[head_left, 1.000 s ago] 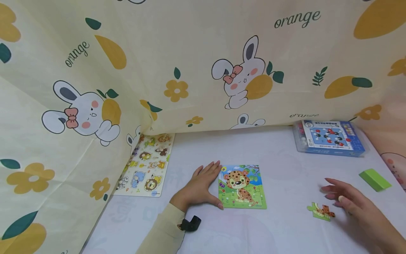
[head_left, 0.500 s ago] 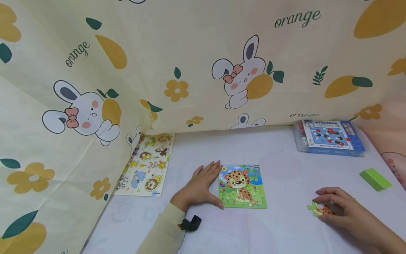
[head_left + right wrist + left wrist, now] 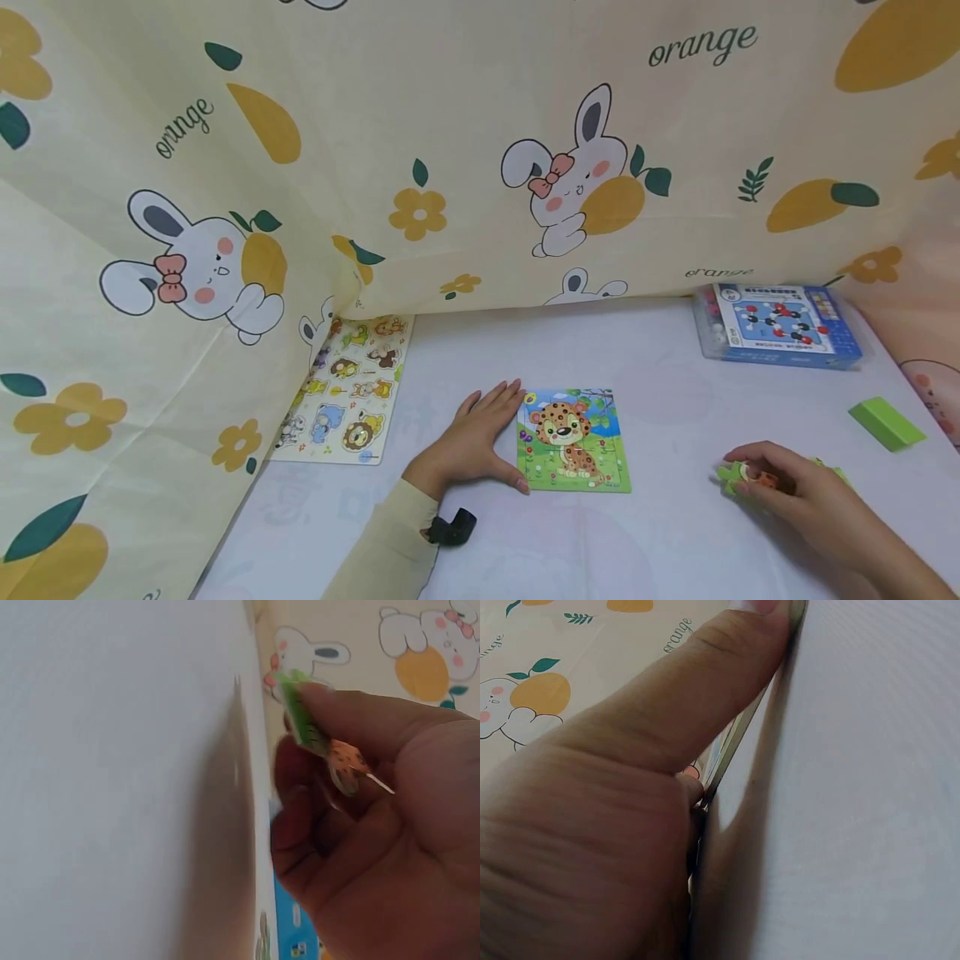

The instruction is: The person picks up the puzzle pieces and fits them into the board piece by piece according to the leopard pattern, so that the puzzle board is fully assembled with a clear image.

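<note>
My left hand (image 3: 468, 442) lies on the white table with fingers spread. Its thumb and fingertips touch the left edge of a square leopard puzzle board (image 3: 609, 482). Close up in the left wrist view, the thumb presses by the board's thin edge. Off to the right, my right hand (image 3: 817, 504) pinches a jigsaw piece (image 3: 727, 477), green with orange spotted fur, between thumb and fingers. The right wrist view has this jigsaw piece (image 3: 304, 724) held up off the table, partly hidden by the fingers. Another small green thing (image 3: 834, 469) shows from behind the right hand, mostly hidden.
A green block (image 3: 887, 424) lies at the right. Behind it sits a blue boxed molecule model set (image 3: 780, 327). An animal picture board (image 3: 375, 433) lies at the left, partly under the rabbit-print curtain (image 3: 465, 150) that hangs along the back and left.
My right hand has come down over the jigsaw piece, taken hold of it and lifted it slightly, shifting left. My left hand and the leopard board have stayed put.
</note>
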Motion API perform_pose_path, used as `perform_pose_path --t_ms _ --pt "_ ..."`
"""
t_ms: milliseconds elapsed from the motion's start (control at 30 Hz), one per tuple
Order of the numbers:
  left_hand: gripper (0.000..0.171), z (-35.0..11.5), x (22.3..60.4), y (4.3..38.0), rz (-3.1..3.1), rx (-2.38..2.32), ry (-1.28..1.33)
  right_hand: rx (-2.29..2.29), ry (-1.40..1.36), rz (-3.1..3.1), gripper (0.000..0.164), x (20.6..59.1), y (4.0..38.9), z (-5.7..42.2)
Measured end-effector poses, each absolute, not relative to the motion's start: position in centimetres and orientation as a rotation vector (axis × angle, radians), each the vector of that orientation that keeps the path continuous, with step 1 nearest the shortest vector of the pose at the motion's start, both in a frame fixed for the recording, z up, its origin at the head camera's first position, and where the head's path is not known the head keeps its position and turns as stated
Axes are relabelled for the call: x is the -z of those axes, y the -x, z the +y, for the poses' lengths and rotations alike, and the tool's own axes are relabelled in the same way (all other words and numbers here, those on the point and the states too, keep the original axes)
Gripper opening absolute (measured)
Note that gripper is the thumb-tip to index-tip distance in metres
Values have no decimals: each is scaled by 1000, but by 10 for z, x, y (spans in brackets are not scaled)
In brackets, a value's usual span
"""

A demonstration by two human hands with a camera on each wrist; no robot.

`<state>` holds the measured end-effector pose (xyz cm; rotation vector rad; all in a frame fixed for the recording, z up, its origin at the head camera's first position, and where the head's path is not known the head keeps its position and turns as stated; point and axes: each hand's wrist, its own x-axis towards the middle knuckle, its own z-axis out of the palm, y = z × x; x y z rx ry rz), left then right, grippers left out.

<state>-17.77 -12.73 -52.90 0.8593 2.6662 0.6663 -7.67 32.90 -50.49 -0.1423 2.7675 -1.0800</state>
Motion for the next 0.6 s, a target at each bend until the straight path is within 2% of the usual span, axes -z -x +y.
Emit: perform_pose_path --t_ms 300,600 --pt "146 -128 529 178 2664 -670 -857 1370 210 2746 19 497 86 301" --pt "146 -128 528 178 2661 -664 -861 1507 289 2604 28 495 98 265"
